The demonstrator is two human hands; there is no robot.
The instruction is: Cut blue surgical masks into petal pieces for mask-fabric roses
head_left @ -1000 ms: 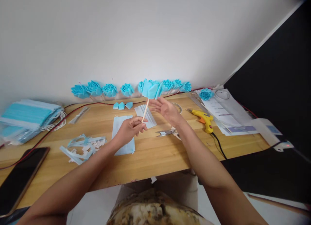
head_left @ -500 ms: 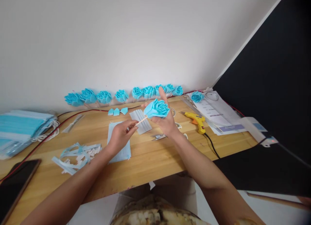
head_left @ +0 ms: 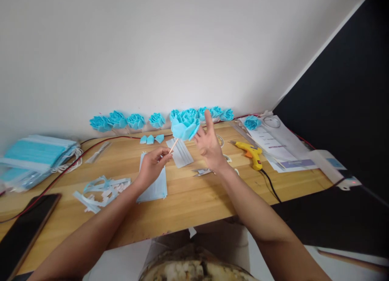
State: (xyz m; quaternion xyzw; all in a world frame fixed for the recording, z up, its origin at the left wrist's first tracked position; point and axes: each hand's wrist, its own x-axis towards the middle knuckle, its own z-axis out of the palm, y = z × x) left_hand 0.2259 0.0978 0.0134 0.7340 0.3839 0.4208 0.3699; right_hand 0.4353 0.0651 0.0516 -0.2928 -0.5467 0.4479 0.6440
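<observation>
Right now, your blue flower [head_left: 184,126] is up above the table [head_left: 194,210], held by its thin stem [head_left: 174,145], which your left hand [head_left: 155,162] pinches between thumb and fingers. Your right hand [head_left: 209,145] is open beside the bloom, fingers spread and palm up; whether a fingertip touches the petals, you cannot tell.

Under your left hand lies a pale blue mask [head_left: 156,188], partly covered by it, and a pleated sheet [head_left: 182,153] sits between your hands. Just nearer than your right hand are the scissors [head_left: 203,172], half hidden by the wrist. Beyond your left hand are three cut petals [head_left: 150,139], then a row of finished flowers [head_left: 135,121] along the wall.

Well to the left of your left hand, clear plastic [head_left: 22,187] wraps the lower part of a mask stack [head_left: 33,151]; you cannot tell whether the top ones are inside. Right of your right hand lies the yellow glue gun [head_left: 252,152].

Compared with half a second ago, your bloom stands more upright, showing its outer petals rather than its centre, and your right palm is no longer behind it.
</observation>
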